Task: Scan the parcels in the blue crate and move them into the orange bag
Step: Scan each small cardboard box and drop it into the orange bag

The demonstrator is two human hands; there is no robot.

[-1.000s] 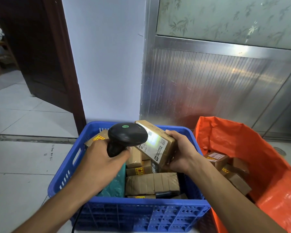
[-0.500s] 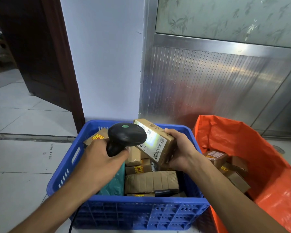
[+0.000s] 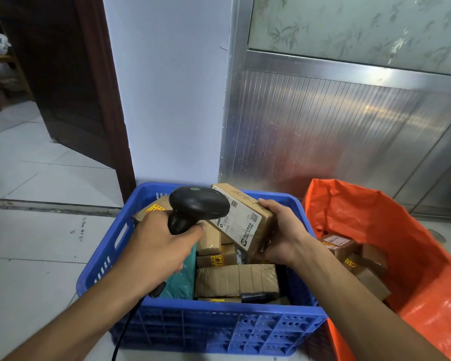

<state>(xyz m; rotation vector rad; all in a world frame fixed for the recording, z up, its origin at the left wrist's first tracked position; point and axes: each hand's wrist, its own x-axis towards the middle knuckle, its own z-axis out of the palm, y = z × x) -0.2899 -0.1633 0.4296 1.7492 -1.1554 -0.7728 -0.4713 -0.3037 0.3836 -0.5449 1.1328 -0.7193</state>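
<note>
A blue crate (image 3: 219, 332) on the floor holds several brown cardboard parcels and a teal soft parcel (image 3: 180, 282). My left hand (image 3: 159, 246) grips a black corded barcode scanner (image 3: 195, 207) over the crate. My right hand (image 3: 281, 235) holds a brown parcel (image 3: 245, 217) tilted, its white label facing the scanner head. The scanner's head overlaps the parcel's left end. To the right stands the open orange bag (image 3: 414, 246) with several brown parcels (image 3: 349, 248) inside.
A white wall and a ribbed metal door panel (image 3: 323, 126) rise right behind the crate and bag. A dark wooden door (image 3: 63, 74) stands open at the left over grey floor tiles. The scanner's black cable (image 3: 125, 332) hangs down the crate's near left corner.
The bright scan light seen on the parcel's label earlier is gone now. Both hands, the scanner and the parcel stay in nearly the same place over the crate.
</note>
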